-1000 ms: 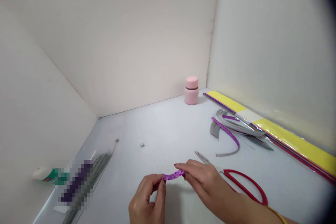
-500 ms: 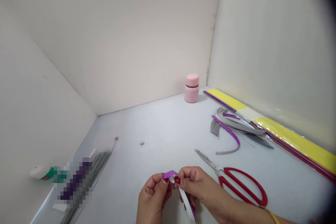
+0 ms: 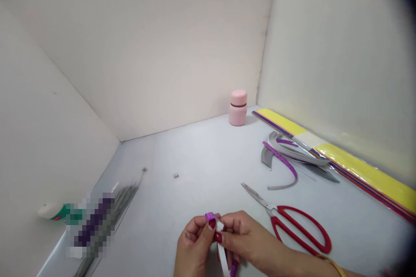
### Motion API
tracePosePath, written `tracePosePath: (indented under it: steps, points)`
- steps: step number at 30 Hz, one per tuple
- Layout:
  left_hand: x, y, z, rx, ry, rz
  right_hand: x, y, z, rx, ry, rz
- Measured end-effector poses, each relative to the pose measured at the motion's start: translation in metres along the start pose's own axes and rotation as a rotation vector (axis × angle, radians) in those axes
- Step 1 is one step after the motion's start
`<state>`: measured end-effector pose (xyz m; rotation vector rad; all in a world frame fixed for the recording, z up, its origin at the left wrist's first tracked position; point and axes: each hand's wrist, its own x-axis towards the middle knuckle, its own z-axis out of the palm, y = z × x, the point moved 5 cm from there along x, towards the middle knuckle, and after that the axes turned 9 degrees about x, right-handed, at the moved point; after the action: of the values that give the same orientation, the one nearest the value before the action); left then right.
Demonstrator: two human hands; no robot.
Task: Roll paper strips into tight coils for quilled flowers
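A narrow paper strip (image 3: 222,259), purple and patterned on one face and white on the other, is pinched between both hands at the bottom centre. My left hand (image 3: 194,242) is closed, thumb and fingertips on the strip's folded purple end. Close against it, my right hand (image 3: 245,236) grips the strip beside the fold, where a small white flap shows between the thumbs. The rest of the strip hangs down below the right fingers. Red-handled scissors (image 3: 286,220) lie just right of my right hand, blades slightly apart.
Curled grey and purple strips (image 3: 282,156) lie at the right, beside a long pack of coloured paper (image 3: 344,156). A pink flask (image 3: 238,108) stands at the back. On the left are a bundle of thin wires (image 3: 125,199) and a green-and-white tube (image 3: 55,212). Two tiny silvery bits rest mid-table.
Both hands have shifted slightly. The purple end is folded more tightly, and the white flap now shows more between the thumbs. The strip's hanging part has swung a little left.
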<state>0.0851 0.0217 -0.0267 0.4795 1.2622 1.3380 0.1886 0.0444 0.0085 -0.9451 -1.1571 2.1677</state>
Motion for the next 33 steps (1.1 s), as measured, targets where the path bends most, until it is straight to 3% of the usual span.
tracePosePath:
  steps: [5, 11, 14, 19, 23, 33]
  points:
    - [-0.006, 0.016, 0.001, 0.142, 0.039, 0.065, -0.002, -0.002, 0.0, -0.019, 0.017, 0.029]
    - [-0.016, 0.044, -0.008, 0.328, 0.253, 0.239, 0.0, -0.006, -0.013, -0.023, 0.1, -0.069]
    - [-0.018, 0.047, -0.008, 0.35, 0.303, 0.27, 0.0, 0.002, -0.008, 0.006, 0.057, -0.012]
    - [-0.011, 0.026, 0.0, 0.133, 0.14, 0.07, -0.001, 0.013, 0.002, 0.102, 0.002, 0.1]
    - [-0.007, 0.015, 0.003, 0.046, 0.045, 0.004, 0.0, 0.011, 0.002, 0.165, 0.014, 0.103]
    - [-0.007, 0.015, 0.0, 0.088, 0.086, 0.008, 0.0, 0.009, 0.0, 0.073, -0.056, 0.155]
